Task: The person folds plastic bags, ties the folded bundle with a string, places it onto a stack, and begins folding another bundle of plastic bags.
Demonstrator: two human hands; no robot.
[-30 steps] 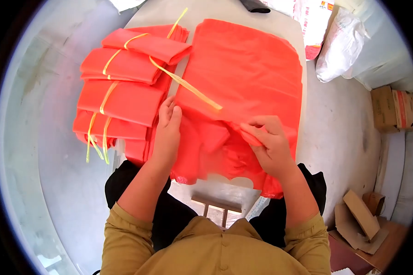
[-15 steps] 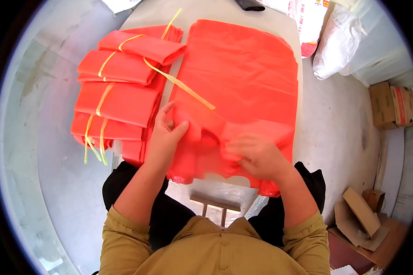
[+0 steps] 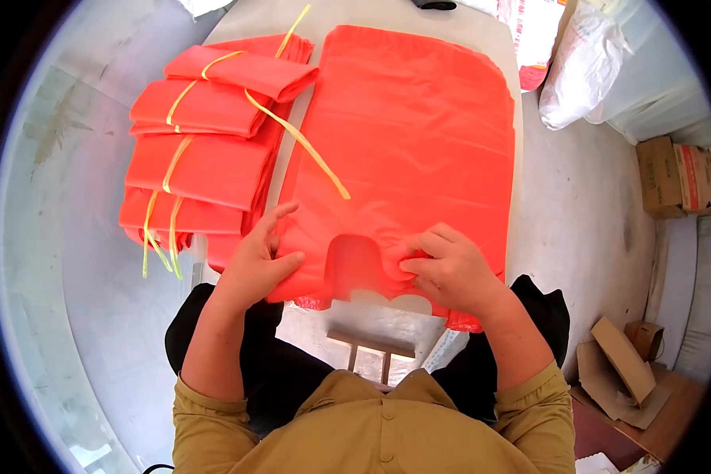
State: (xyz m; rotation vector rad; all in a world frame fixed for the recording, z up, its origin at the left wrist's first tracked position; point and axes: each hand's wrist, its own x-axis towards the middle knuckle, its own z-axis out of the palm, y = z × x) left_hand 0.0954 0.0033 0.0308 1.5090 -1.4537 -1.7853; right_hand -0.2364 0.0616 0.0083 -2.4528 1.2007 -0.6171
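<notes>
A stack of flat red plastic bags (image 3: pixel 411 134) lies in front of me, with a U-shaped cutout between handle parts at its near edge. My right hand (image 3: pixel 449 267) is closed, its fingers pinching the bag plastic just right of the cutout. On the left side of the near edge, my left hand (image 3: pixel 254 259) rests with thumb and fingers apart, touching the plastic. A yellow tie strip (image 3: pixel 308 154) lies loosely across the stack's left part. Left of it are several folded red bag bundles (image 3: pixel 201 166) bound with yellow strips.
The pale table (image 3: pixel 466 31) carries the bags, with a dark object (image 3: pixel 434 4) at its far edge. A white sack (image 3: pixel 583 67) stands at the right. Cardboard boxes (image 3: pixel 662 178) and an opened carton (image 3: pixel 620 379) are farther right. A small stool (image 3: pixel 371 344) shows below the table.
The near edge of the top bag has been spread, so the cutout shows plainly. My left hand has moved down and left. My right hand has slowed and pinches the plastic.
</notes>
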